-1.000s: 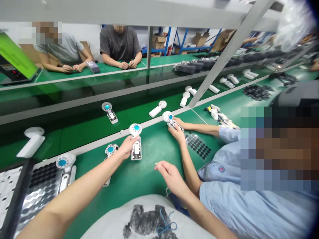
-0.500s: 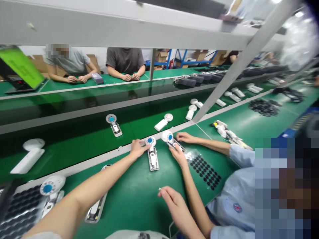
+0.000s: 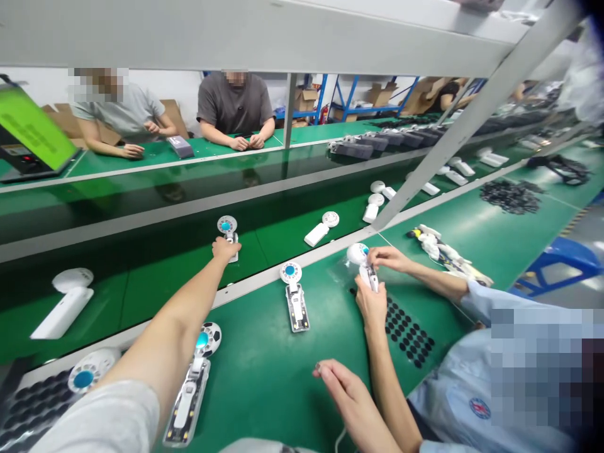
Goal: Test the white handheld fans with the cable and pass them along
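My left hand [image 3: 226,249] reaches out over the dark green belt, its fingers closed on the lower part of a white device with a round blue-centred head [image 3: 227,225]. Near the bottom centre, my right hand [image 3: 340,385] pinches a tiny object at its fingertips, too small to name. Between the hands, an opened device [image 3: 297,307] lies on the green table, touched by neither. Another opened device with a football-patterned head [image 3: 187,402] rests beside my left forearm.
At the right, a co-worker's hands [image 3: 372,292] hold a similar device beside a sheet of black discs [image 3: 409,333]. White devices [image 3: 317,234] lie along the belt. A slanted grey post [image 3: 448,138] stands at the right. Two people sit across.
My left hand has left the device on the table and moved forward onto the one on the belt. The co-worker's device is raised and turned. My right hand keeps its pinch.
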A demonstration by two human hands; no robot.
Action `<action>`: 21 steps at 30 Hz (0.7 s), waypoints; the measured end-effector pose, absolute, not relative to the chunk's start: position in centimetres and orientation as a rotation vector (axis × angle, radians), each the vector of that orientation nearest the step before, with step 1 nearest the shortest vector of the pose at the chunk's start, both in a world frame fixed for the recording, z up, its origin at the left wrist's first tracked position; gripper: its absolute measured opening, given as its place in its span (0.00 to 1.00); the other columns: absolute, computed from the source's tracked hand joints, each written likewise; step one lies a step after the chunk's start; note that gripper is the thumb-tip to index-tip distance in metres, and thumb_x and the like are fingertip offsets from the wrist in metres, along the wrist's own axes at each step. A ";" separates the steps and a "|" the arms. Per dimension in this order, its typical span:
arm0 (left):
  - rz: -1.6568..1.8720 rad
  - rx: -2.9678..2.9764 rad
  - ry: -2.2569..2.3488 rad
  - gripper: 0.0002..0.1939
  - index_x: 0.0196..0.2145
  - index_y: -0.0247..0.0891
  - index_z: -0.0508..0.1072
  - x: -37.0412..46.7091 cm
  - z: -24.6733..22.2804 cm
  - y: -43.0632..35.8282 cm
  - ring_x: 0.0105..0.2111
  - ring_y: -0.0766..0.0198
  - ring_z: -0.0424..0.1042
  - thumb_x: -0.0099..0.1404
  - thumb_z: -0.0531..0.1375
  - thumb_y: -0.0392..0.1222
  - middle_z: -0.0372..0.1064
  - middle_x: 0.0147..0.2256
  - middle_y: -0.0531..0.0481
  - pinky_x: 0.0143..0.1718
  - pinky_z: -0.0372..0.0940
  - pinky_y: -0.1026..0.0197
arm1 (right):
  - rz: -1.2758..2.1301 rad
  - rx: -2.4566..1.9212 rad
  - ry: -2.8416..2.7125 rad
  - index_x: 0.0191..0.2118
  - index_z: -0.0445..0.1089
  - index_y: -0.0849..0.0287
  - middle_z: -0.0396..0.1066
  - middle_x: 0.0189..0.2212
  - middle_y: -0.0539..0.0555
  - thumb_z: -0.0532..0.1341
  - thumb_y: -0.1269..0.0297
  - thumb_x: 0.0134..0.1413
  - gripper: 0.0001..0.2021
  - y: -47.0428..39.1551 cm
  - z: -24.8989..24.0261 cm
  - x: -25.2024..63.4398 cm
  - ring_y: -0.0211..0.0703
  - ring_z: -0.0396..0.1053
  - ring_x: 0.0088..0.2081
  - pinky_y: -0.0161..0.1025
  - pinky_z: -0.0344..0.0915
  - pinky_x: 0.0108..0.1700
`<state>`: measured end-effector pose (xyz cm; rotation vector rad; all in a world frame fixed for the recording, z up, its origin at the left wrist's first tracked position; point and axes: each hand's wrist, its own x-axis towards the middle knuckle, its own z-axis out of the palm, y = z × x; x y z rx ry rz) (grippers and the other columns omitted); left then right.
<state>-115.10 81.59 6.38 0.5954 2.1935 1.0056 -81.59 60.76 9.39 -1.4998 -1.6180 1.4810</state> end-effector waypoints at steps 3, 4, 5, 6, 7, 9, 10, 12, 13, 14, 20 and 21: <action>1.030 0.593 1.879 0.19 0.37 0.29 0.65 -113.2 8.2 79.3 0.41 0.49 0.66 0.44 0.59 0.31 0.65 0.38 0.37 0.36 0.63 0.55 | 1.493 -1.508 -1.601 0.30 0.69 0.56 0.63 0.20 0.50 0.50 0.50 0.54 0.17 60.7 9.4 -82.2 0.41 0.62 0.24 0.35 0.58 0.22; 1.036 0.589 1.777 0.16 0.37 0.30 0.66 -112.4 8.9 77.9 0.38 0.53 0.67 0.46 0.58 0.32 0.66 0.35 0.40 0.34 0.64 0.57 | 1.504 -1.493 -1.606 0.31 0.69 0.57 0.62 0.19 0.50 0.49 0.50 0.55 0.18 60.7 9.5 -82.6 0.40 0.61 0.23 0.35 0.57 0.22; 1.038 0.585 1.690 0.15 0.37 0.31 0.67 -111.5 9.6 76.2 0.36 0.56 0.68 0.48 0.57 0.33 0.67 0.34 0.42 0.33 0.64 0.58 | 1.516 -1.472 -1.617 0.32 0.69 0.58 0.61 0.19 0.49 0.49 0.50 0.55 0.19 60.6 9.6 -82.9 0.39 0.60 0.23 0.34 0.56 0.23; 1.039 0.580 1.594 0.14 0.37 0.31 0.67 -110.6 10.2 74.2 0.35 0.58 0.69 0.49 0.56 0.33 0.67 0.34 0.43 0.32 0.65 0.59 | 1.531 -1.446 -1.634 0.32 0.69 0.58 0.60 0.19 0.49 0.48 0.50 0.55 0.19 60.6 9.8 -83.2 0.38 0.59 0.23 0.34 0.56 0.23; 1.043 0.568 1.479 0.15 0.38 0.32 0.68 -109.6 10.8 72.1 0.35 0.59 0.69 0.50 0.56 0.33 0.67 0.34 0.43 0.32 0.65 0.60 | 1.548 -1.417 -1.657 0.33 0.68 0.58 0.60 0.19 0.49 0.48 0.50 0.56 0.19 60.5 10.0 -83.6 0.37 0.59 0.23 0.33 0.55 0.23; 1.060 0.511 1.234 0.18 0.40 0.33 0.67 -107.7 11.8 67.8 0.35 0.60 0.69 0.49 0.59 0.31 0.67 0.36 0.44 0.30 0.65 0.63 | 1.575 -1.365 -1.708 0.34 0.67 0.58 0.59 0.20 0.48 0.48 0.51 0.57 0.18 60.3 10.6 -84.2 0.36 0.57 0.23 0.32 0.54 0.24; 1.071 0.470 1.127 0.20 0.41 0.34 0.67 -106.8 12.2 65.7 0.34 0.61 0.69 0.48 0.60 0.30 0.67 0.36 0.45 0.29 0.65 0.64 | 1.582 -1.342 -1.738 0.34 0.67 0.58 0.58 0.20 0.47 0.47 0.52 0.57 0.17 60.1 11.0 -84.5 0.35 0.57 0.23 0.32 0.53 0.24; 1.093 0.371 0.994 0.20 0.41 0.36 0.67 -105.3 12.9 62.4 0.31 0.64 0.69 0.48 0.62 0.31 0.67 0.33 0.47 0.27 0.64 0.66 | 1.573 -1.300 -1.813 0.33 0.65 0.58 0.57 0.20 0.47 0.47 0.54 0.58 0.16 59.8 11.7 -85.0 0.35 0.56 0.23 0.32 0.53 0.26; 1.094 0.316 0.972 0.17 0.40 0.36 0.68 -104.7 13.1 61.1 0.28 0.65 0.68 0.50 0.62 0.33 0.67 0.31 0.49 0.26 0.64 0.66 | 1.557 -1.281 -1.856 0.32 0.65 0.58 0.57 0.20 0.46 0.47 0.55 0.59 0.15 59.6 12.0 -85.2 0.34 0.56 0.23 0.32 0.52 0.26; 1.090 0.259 0.956 0.14 0.38 0.36 0.69 -104.3 13.2 60.2 0.26 0.66 0.68 0.52 0.62 0.37 0.67 0.29 0.49 0.25 0.63 0.66 | 1.535 -1.264 -1.899 0.31 0.64 0.58 0.57 0.20 0.46 0.47 0.56 0.59 0.15 59.4 12.3 -85.4 0.34 0.56 0.24 0.32 0.52 0.27; 1.099 0.165 1.105 0.07 0.27 0.31 0.70 -103.2 12.3 57.6 0.23 0.68 0.66 0.52 0.62 0.38 0.65 0.24 0.49 0.24 0.62 0.66 | 1.446 -1.187 -2.045 0.29 0.62 0.59 0.58 0.21 0.45 0.47 0.62 0.60 0.12 58.3 13.9 -85.7 0.33 0.56 0.25 0.31 0.52 0.29; 1.117 0.206 1.140 0.08 0.27 0.31 0.69 -102.9 12.3 57.4 0.23 0.69 0.65 0.50 0.64 0.38 0.65 0.24 0.50 0.24 0.62 0.67 | 1.441 -1.170 -2.058 0.29 0.62 0.59 0.59 0.21 0.45 0.47 0.62 0.60 0.12 58.1 14.0 -85.8 0.33 0.56 0.25 0.31 0.52 0.29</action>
